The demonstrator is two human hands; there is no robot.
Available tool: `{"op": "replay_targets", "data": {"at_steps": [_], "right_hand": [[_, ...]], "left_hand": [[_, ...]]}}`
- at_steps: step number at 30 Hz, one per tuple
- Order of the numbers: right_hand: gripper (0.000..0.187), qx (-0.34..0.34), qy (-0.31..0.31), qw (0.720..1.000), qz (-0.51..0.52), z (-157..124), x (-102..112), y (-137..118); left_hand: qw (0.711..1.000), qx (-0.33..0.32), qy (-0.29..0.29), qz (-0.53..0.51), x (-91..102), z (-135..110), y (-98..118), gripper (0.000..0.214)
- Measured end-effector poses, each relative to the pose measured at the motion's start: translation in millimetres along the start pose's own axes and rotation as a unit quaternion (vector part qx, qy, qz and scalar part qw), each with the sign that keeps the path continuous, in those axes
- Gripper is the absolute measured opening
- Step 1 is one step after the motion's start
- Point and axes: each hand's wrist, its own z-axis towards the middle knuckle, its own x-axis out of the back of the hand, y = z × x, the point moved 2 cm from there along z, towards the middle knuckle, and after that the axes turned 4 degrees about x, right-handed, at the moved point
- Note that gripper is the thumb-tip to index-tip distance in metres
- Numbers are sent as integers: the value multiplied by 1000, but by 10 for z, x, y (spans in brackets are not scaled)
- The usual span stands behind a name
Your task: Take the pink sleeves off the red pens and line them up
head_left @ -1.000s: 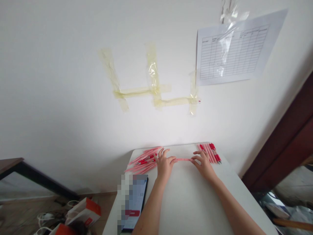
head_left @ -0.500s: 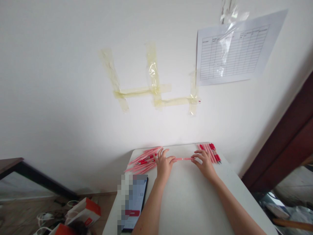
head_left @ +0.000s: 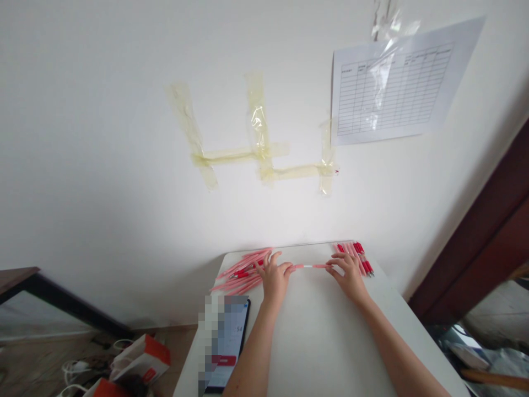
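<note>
A slim pink pen (head_left: 319, 266) is stretched level between my two hands above the far part of the white table, a short white section showing at its middle. My left hand (head_left: 274, 280) pinches its left end between thumb and finger, the other fingers raised. Its right end is in the pinch of my right hand (head_left: 349, 280). Beside my left hand lies a loose pile of pink and red pens (head_left: 239, 273). Just past my right hand, more pink and red pens (head_left: 359, 256) lie side by side in a row.
The white table (head_left: 322, 336) stands against the wall. On its left edge lies a phone (head_left: 229, 344), partly pixelated. A printed sheet (head_left: 392, 94) and yellowish tape (head_left: 258, 121) are on the wall. Boxes (head_left: 144, 355) and cables sit on the floor at left.
My hands have moved slightly apart, and the white section in the middle of the pink pen has grown longer. The pen piles have stayed put.
</note>
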Motion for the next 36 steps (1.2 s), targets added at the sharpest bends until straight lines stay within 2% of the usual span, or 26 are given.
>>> {"op": "replay_targets", "data": {"at_steps": [9,15,24,36], "right_hand": [[45,-10,9,1000,-15,-21,-29,64],[39,-9,4,1000,-29,-55,-67,114],[24,-4,-8,998,-56,-80,-85,54],[27,5,-6,998,-62,-89,-98,66]], "left_hand": [[999,29,-11,16,3,9,-12,10],[998,39,-23,44,-23,5,-46,10],[996,29,-41,76,-64,-3,-106,10],[994,27,-46,97,-46,-13,-93,14]]}}
